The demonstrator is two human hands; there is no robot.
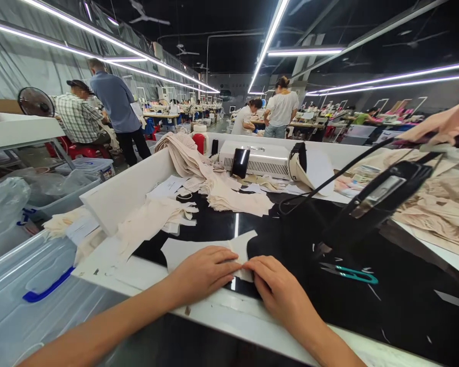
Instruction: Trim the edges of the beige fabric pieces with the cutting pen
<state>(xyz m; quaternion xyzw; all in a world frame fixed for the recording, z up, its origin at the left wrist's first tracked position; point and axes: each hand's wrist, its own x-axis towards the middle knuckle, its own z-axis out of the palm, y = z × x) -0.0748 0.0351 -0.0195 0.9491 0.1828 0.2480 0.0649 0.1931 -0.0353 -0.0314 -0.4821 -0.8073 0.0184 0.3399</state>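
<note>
A pale cream cut fabric piece lies on the glossy black tabletop right in front of me. My left hand rests flat on it, fingers stretched out together towards the right. At the piece's right edge, my right hand has thumb and fingers closed in a pinch on the fabric, its fingertips close to those of my left hand. Beyond the hands are stacks of similar cut fabric pieces, with another pile to the left. Teal-handled thread snips lie on the black surface to the right.
A black device with a cable stands at right; another person's hand is above it. At the back sit a white vented box and a phone. Clear plastic bins stand left. Several people work farther off.
</note>
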